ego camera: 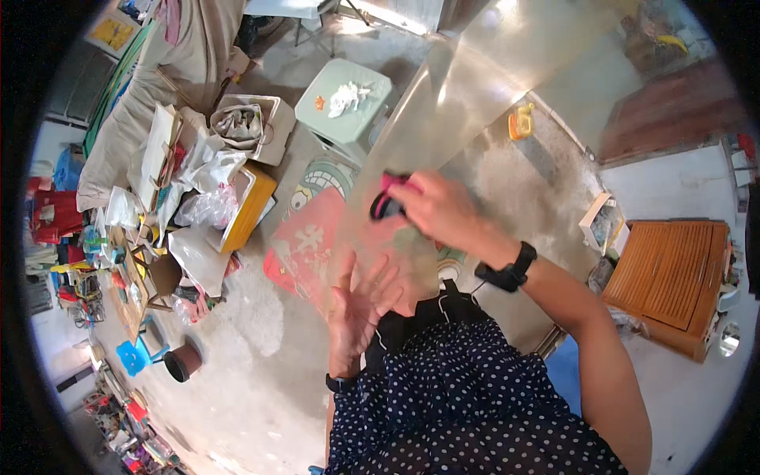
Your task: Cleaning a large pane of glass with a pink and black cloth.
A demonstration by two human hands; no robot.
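My right hand [439,211] grips a pink-and-black looped object [389,196], too blurred to name surely. It is in front of a wide transparent plastic sheet [409,133], which runs from near my waist up to the far right. My left hand [365,309] is spread with its palm up at the near edge of the sheet; whether it touches the sheet, I cannot tell. Under and beside the plastic, a red printed mat [303,237] shows, next to a green cartoon-face mat [320,178] on the floor.
A pale green plastic stool [317,89] bears crumpled white tissue [349,98]. To the left are a foam box [276,127], a yellow-edged box [252,208] and piled bags. A yellow-orange container [521,123], a wooden louvred cabinet [662,276] and a brown pot [182,362] stand around.
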